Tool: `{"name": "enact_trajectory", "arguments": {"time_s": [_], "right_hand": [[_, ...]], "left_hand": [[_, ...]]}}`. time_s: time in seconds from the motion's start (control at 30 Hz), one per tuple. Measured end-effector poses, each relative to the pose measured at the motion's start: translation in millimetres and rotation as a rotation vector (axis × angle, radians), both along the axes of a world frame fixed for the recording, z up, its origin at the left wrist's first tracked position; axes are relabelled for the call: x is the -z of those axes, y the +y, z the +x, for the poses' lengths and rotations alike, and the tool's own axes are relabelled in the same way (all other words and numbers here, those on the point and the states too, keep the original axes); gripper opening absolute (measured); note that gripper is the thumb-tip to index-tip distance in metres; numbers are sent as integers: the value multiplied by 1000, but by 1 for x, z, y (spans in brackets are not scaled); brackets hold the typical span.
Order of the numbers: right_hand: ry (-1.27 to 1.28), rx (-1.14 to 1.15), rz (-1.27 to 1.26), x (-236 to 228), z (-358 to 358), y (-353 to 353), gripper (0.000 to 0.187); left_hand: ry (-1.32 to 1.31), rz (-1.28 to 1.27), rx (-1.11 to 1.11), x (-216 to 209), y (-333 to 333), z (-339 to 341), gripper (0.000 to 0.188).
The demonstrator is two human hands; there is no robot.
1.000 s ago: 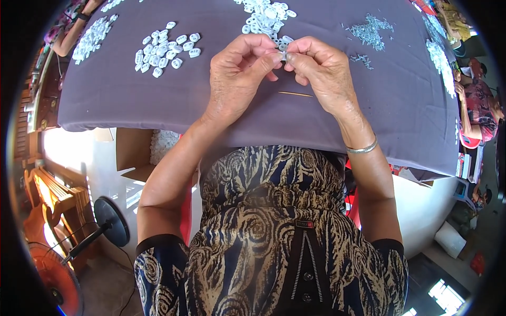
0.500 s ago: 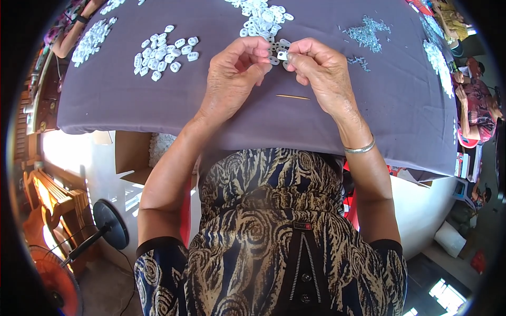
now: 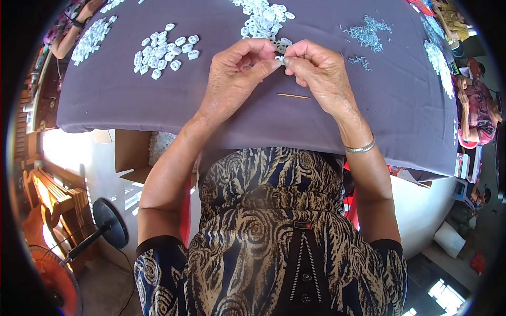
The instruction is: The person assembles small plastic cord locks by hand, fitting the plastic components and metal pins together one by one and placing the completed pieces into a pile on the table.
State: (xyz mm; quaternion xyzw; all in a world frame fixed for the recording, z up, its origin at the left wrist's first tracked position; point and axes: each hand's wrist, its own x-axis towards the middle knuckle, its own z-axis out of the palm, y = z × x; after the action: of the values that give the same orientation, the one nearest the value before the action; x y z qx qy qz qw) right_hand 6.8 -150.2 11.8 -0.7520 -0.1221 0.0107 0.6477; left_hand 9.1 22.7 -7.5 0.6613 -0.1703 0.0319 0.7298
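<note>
My left hand and my right hand meet over the table, thumbs and forefingers pinched round one small white plastic piece. Fingertips hide most of it. Just beyond them lie a few greyish oval pieces, partly covered by my fingers. Farther off spreads a heap of white oval pieces. To the left is a looser group of white oval pieces with dark holes. Right of my hands lies a pile of thin, silvery screw-like bits. A thin wooden stick rests nearer me.
A grey-purple cloth covers the table. More white pieces lie at its left and right edges, near other people's arms. An open cardboard box stands below the front edge; a fan is at lower left.
My left thumb and forefinger have moved right and closed against the white piece at my right fingertips. The hands are now nearly touching.
</note>
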Motion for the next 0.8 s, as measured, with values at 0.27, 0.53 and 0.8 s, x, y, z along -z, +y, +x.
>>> {"name": "enact_trajectory", "arguments": {"time_s": [0.27, 0.53, 0.8], "right_hand": [[-6, -59, -33, -6, -3, 2, 5], [-22, -63, 15, -5, -3, 2, 5], [-13, -45, 8, -7, -4, -1, 5]], "left_hand": [[16, 18, 92, -3, 3, -3, 12], [70, -22, 76, -7, 2, -6, 10], [82, -78, 83, -5, -5, -4, 10]]}}
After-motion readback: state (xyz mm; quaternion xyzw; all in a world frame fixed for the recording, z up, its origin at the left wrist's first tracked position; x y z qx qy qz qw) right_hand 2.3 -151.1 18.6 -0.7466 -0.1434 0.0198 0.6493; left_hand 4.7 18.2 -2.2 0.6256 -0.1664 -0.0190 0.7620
